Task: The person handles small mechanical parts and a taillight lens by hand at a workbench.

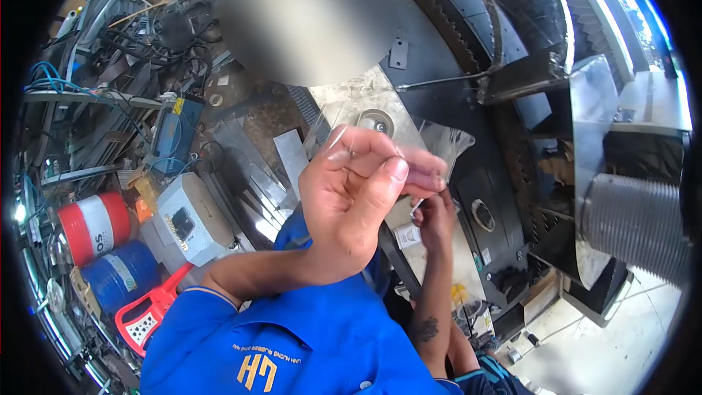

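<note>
My left hand (358,201) is raised close to the camera, palm towards me, fingers curled and the thumb pressed against them. Thin clear edges show around its fingertips, but I cannot tell what is held. Lower and to the right, my right hand (435,218) has its fingers bent together around a small pale piece, mostly hidden. Just behind the left hand's fingers lies a clear plastic bag (450,143) on the bench. A round metal ring (375,123) rests on the light bench top (344,95) above the left hand.
At the left stand a red drum (95,227), a blue drum (123,276) and a red plastic stool (150,311). Metal scraps and cables clutter the floor. A ribbed grey duct (635,219) is at the right. Another person's sleeve (490,379) shows at bottom right.
</note>
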Action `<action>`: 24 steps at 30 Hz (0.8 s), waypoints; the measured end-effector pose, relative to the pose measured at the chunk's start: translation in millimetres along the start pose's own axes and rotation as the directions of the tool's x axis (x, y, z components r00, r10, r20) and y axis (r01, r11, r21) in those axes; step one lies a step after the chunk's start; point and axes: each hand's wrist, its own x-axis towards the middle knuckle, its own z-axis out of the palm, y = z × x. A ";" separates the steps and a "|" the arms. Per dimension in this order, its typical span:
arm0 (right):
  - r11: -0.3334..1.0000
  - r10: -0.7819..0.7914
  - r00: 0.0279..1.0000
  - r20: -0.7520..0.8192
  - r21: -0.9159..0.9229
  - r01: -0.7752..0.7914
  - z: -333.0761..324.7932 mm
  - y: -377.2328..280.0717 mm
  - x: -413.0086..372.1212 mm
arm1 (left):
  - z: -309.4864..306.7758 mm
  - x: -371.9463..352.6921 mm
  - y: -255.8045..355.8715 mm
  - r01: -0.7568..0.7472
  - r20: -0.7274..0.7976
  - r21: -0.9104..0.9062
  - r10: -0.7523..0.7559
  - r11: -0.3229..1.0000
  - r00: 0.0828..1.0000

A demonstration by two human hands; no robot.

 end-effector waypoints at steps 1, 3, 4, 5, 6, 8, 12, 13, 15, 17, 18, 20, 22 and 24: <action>0.996 0.007 1.000 0.008 0.092 -0.008 4.4 7.9 -9.9 | 7.0 0.1 5.4 -0.004 0.019 -0.036 0.005 0.999 1.000; 0.967 -0.015 0.997 0.071 0.256 -0.003 -0.2 24.2 -23.0 | 18.4 3.4 9.5 0.013 0.070 -0.096 -0.006 0.995 0.997; 0.950 -0.001 0.996 0.088 0.311 -0.027 -4.5 29.3 -29.4 | 24.0 6.4 10.1 0.030 0.096 -0.110 -0.019 0.994 0.995; 0.949 0.011 0.998 0.057 0.312 -0.029 -6.0 32.3 -35.1 | 29.9 10.0 10.3 0.047 0.118 -0.109 -0.035 0.993 0.992; 0.948 0.021 0.999 0.029 0.316 -0.029 -8.7 33.7 -37.7 | 35.4 15.0 9.8 0.061 0.142 -0.107 -0.046 0.992 0.989; 0.928 0.019 1.000 -0.013 0.373 -0.013 -25.9 37.9 -37.8 | 44.7 26.3 6.1 0.105 0.198 -0.111 -0.082 0.988 0.977; 0.904 0.076 0.995 -0.069 0.426 -0.040 -44.0 13.9 -47.4 | 62.2 46.0 -7.4 0.194 0.239 -0.095 -0.167 0.976 0.957; 0.906 0.065 0.994 -0.089 0.422 -0.022 -49.7 8.4 -45.4 | 65.9 51.0 -10.6 0.205 0.254 -0.108 -0.172 0.973 0.952; 0.904 0.055 0.988 -0.146 0.428 0.013 -60.1 2.0 -41.9 | 71.4 57.8 -17.5 0.237 0.278 -0.118 -0.197 0.964 0.940; 0.872 -0.026 0.982 -0.188 0.476 0.114 -72.3 -0.3 -32.6 | 77.0 65.9 -24.9 0.244 0.302 -0.102 -0.203 0.964 0.931; 0.854 -0.057 0.973 -0.226 0.494 0.165 -77.1 -2.0 -27.6 | 78.9 67.9 -28.1 0.252 0.309 -0.102 -0.210 0.962 0.928; 0.851 -0.061 0.959 -0.276 0.487 0.195 -87.3 -9.6 -18.2 | 80.9 70.2 -34.0 0.241 0.314 -0.114 -0.195 0.964 0.929; 0.855 -0.054 0.945 -0.324 0.474 0.211 -96.6 -16.2 -13.4 | 82.5 71.8 -37.9 0.262 0.305 -0.123 -0.215 0.957 0.928; 0.853 -0.119 0.937 -0.329 0.449 0.267 -101.0 -29.0 -11.1 | 83.3 73.4 -42.1 0.277 0.291 -0.138 -0.229 0.951 0.929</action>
